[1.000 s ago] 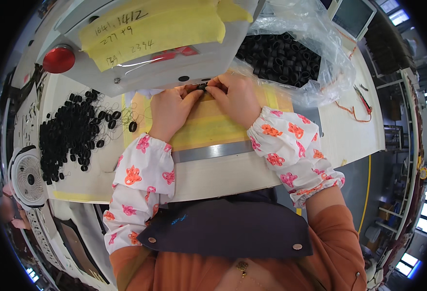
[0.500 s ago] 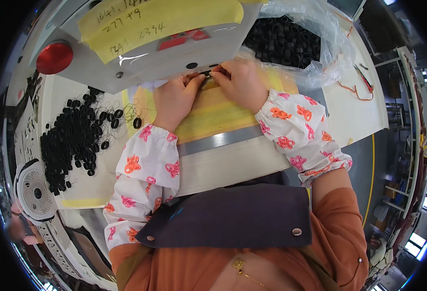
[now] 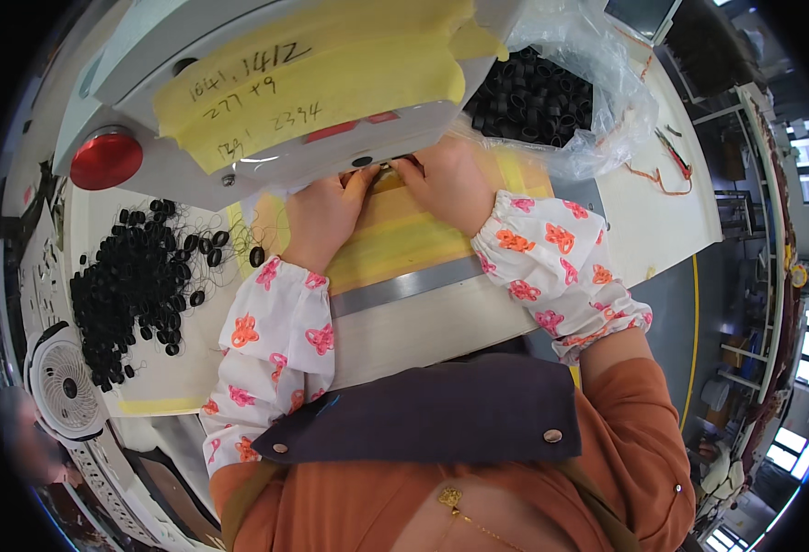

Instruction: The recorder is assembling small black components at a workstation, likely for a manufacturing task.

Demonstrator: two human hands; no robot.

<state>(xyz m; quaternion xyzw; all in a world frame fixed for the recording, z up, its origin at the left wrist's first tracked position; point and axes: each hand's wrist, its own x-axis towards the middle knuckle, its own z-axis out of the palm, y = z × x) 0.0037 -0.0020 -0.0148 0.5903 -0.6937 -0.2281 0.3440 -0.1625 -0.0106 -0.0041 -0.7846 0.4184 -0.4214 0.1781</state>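
My left hand [image 3: 324, 213] and my right hand [image 3: 448, 187] meet under the front edge of a grey machine housing [image 3: 174, 189]. Both sets of fingers are closed in a pinch, thumb tips close together. What they hold is small and mostly hidden by the housing, so I cannot make it out. Below them lies a work surface covered with yellow tape [image 3: 395, 247], edged by a metal strip [image 3: 409, 286]. Left of my left hand is a heap of small black rings with thin wire tails [image 3: 137, 276].
A clear plastic bag [image 3: 620, 115] full of black rings [image 3: 533, 101] stands beyond my right hand. Red-handled cutters [image 3: 679, 164] lie farther right. The housing carries a red push button [image 3: 106, 158] and yellow paper [image 3: 321, 78]. A white fan [image 3: 67, 388] is at left.
The view has shifted, so the machine housing reaches lower and covers more of my fingertips. Both hands stay pinched close together; the small dark thing between them shows less.
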